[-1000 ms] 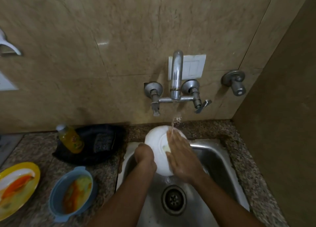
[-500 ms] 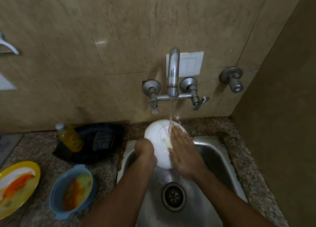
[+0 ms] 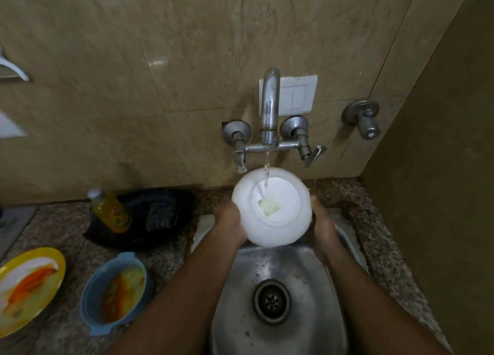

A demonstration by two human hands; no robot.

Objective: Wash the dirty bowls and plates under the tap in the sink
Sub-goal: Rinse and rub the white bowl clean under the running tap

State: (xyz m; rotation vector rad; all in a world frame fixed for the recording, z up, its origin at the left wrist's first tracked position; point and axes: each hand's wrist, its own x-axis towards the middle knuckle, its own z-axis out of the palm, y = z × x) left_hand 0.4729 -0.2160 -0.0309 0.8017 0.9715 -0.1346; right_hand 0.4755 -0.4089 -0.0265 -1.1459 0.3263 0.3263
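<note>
A round white glazed bowl (image 3: 271,207) is held above the back edge of the rectangular stainless-steel sink (image 3: 291,282), its underside and raised foot ring facing the camera. Water from the chrome wall-mounted tap (image 3: 269,108) falls as a thin stream onto the recessed base, where a pale yellowish smear remains. The left hand (image 3: 231,222) cups the bowl's left side and the right hand (image 3: 322,230) cups its right side; both sets of fingers curl behind the bowl and are hidden from view. The forearms extend up from the lower edge, converging over the round perforated drain (image 3: 272,301). One second ago the right palm lay flat across the bowl's base, rubbing it; it has since shifted to the rim, and the bowl has turned more squarely toward the camera. On the speckled granite counter (image 3: 66,226) to the left stand a blue plastic bowl (image 3: 116,291) and a yellow plate (image 3: 28,287), both streaked with orange residue, and a yellow liquid bottle (image 3: 111,210) leaning on a black tray (image 3: 141,218).
</note>
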